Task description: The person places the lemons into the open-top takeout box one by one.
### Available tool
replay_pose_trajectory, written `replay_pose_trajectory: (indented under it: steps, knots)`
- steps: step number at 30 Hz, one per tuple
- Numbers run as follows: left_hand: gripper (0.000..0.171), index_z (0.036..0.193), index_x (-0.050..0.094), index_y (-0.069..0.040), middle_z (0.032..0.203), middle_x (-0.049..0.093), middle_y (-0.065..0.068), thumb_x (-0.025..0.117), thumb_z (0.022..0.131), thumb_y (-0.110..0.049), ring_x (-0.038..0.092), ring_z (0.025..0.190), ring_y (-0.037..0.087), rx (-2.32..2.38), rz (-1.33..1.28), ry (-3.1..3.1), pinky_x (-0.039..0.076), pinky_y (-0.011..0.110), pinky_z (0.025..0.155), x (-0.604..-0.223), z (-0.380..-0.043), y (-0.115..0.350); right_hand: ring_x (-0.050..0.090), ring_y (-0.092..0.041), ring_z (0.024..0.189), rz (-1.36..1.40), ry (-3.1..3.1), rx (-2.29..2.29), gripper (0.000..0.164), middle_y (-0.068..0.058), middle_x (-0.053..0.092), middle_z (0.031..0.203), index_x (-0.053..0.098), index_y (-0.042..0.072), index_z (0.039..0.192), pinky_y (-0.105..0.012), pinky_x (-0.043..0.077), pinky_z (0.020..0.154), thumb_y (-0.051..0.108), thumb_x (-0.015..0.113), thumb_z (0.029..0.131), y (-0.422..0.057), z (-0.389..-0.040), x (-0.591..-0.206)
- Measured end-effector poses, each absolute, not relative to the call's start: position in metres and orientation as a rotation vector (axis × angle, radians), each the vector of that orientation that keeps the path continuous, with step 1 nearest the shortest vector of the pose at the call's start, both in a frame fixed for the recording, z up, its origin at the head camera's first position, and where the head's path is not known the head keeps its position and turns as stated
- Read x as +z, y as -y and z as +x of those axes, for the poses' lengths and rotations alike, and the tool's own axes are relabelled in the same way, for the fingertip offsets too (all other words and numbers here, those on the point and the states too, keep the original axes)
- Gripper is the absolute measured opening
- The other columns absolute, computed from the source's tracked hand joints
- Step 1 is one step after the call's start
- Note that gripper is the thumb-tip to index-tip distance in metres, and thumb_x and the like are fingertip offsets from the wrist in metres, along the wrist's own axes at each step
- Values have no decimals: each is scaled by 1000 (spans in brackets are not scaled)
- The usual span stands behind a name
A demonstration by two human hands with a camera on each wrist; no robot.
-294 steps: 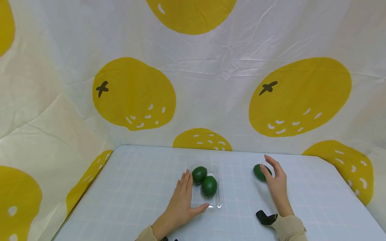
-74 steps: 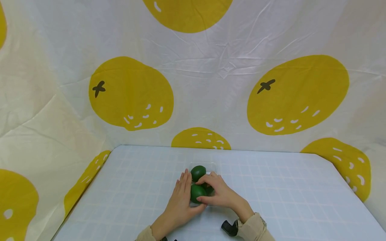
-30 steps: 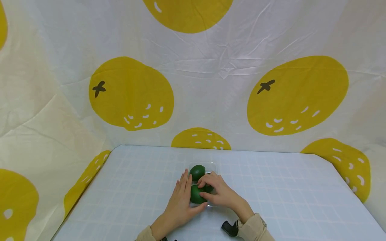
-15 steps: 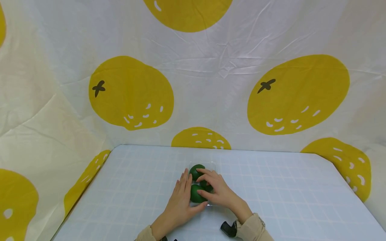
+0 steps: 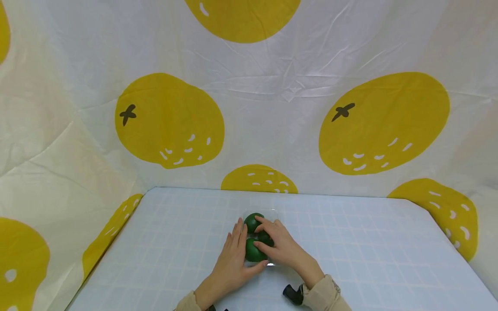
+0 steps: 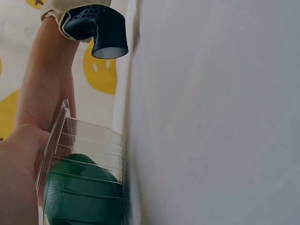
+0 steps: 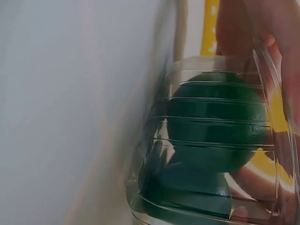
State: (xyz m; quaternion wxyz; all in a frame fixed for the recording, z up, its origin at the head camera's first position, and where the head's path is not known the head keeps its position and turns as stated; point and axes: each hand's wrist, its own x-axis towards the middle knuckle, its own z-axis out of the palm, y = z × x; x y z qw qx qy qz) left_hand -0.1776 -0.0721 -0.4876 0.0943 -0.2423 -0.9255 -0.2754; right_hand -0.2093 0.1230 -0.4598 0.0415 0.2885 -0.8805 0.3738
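Observation:
Three dark green, glossy, lime-like fruits sit in a clear plastic tray (image 5: pixel 273 210). The back lime (image 5: pixel 252 223) and front lime (image 5: pixel 254 252) lie along the tray's left side, with the middle lime (image 5: pixel 265 236) to their right, partly covered. My left hand (image 5: pixel 232 263) rests along the tray's left wall, fingers straight and thumb across the front. From the right, my right hand (image 5: pixel 285 246) reaches over with bent fingers and thumb around the middle lime. Its index finger reaches the back lime; its thumb is over the front one. Through the ribbed wall, the left wrist view shows one lime (image 6: pixel 84 192).
The tray stands on a table covered by a pale checked cloth (image 5: pixel 369 246). A white curtain with yellow fruit prints (image 5: pixel 171 121) hangs behind and at the sides. A black wrist device (image 5: pixel 292 294) sits at the right sleeve.
The third lime, earlier on the cloth at the right, now lies in the tray. My right hand came left with it, then its fingers shifted up over the limes. The left hand stays put.

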Motion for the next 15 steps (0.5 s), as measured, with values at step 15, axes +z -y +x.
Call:
replay_pose_trajectory:
  steps: [15]
  knots:
    - [109,156,20,2,166,-1,9,58,85,-72,18,149,34,-918,-717,2713,23,53,116,-490,-184,67,52,-11,73,757,2301,1049,29,-8,60,135,67,11,113,-32,51,65,4,74,86,-167,-204,-427]
